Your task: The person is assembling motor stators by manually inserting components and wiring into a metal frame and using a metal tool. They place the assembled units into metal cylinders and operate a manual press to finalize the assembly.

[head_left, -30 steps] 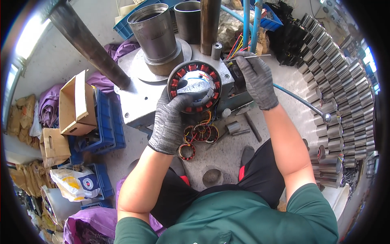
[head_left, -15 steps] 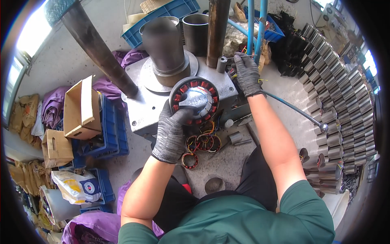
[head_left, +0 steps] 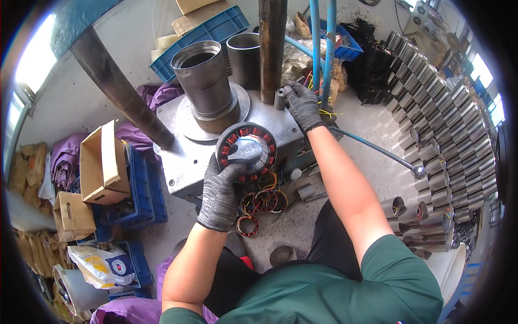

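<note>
My left hand (head_left: 220, 197), in a grey knit glove, grips a motor stator (head_left: 220, 153), a dark ring with red coil windings on its inside. It is held tilted over the near edge of a metal machine plate (head_left: 178, 156). My right hand (head_left: 305, 108), gloved alike, has its fingers pinched beside a small metal sleeve (head_left: 279, 100) standing on the plate. What is between those fingertips is too small to make out. Behind the stator a large metal cylinder (head_left: 202, 81) stands upright on a round base plate (head_left: 243, 102).
A dark post (head_left: 271, 54) and blue pipes (head_left: 329, 54) rise behind the plate. A ball-ended lever (head_left: 418, 171) juts right. Stacked metal tubes (head_left: 437, 119) line the right side. Wired coil rings (head_left: 264, 201) hang below the stator. Cardboard boxes (head_left: 105, 162) and blue crates (head_left: 148, 189) stand left.
My right hand has come down and left, close to the small sleeve. The thin rod at its fingertips earlier no longer shows plainly. My left hand still holds the stator; the whole view has shifted.
</note>
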A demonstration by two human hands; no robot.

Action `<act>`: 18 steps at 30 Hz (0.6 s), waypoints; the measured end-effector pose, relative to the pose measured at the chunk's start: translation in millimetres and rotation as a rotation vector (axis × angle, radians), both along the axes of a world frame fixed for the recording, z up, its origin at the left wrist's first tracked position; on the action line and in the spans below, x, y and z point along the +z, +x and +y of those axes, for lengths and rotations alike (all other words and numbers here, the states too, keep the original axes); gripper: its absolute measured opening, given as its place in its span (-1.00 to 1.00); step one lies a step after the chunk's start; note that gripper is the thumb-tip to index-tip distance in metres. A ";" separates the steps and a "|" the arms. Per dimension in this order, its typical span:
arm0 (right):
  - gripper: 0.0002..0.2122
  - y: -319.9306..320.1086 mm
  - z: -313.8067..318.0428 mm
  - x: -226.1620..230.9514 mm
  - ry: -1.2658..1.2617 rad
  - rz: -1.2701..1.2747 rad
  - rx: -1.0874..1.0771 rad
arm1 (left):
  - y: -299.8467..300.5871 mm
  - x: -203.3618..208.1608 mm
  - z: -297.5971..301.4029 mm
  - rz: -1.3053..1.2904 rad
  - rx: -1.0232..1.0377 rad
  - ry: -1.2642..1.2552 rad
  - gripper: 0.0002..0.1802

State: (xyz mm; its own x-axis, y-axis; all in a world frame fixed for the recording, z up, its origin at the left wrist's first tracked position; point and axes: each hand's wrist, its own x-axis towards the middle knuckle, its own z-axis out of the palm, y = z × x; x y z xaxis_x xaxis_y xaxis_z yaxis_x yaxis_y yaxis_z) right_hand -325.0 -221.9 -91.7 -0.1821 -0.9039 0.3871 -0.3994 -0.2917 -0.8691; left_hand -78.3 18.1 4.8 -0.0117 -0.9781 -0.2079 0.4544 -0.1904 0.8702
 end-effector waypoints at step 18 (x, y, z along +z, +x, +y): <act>-0.16 48.7 212.0 85.0 0.798 -1.317 0.667 | -14.9 -18.3 -8.2 -1.073 0.182 -0.941 -0.21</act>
